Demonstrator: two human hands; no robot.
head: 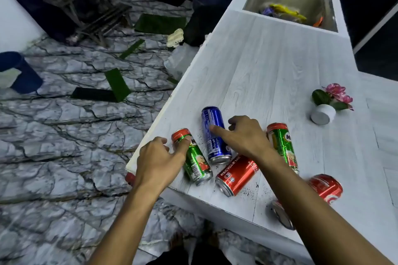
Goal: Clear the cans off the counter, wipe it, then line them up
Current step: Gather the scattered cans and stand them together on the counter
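we are at the very start of this job, by our reading: nothing has been cleared yet. six cans lie on their sides in a loose scatter at the near end of the white counter (269, 66), and dark specks (249, 192) show on the surface among them, so the wiping looks undone too, and no cloth is in view. our left hand (160, 158) is at the green can (195, 158) nearest the edge, thumb laid across its red top end and the other fingers curled just beside it; whether that has become a real grip we cannot tell. our right hand (244, 135) hovers half open over the middle of the group, thumb tip touching the blue can (215, 133), the other fingers loosely curled and holding nothing. a red can (235, 174) lies just beside the blue one, a second green can (283, 146) is partly behind the right wrist, another red can (327, 187) sits further right, and one more can (281, 214) rests at the front edge under the forearm. left to do, we judge: move every can off, wipe away the specks, then stand the cans in a row.
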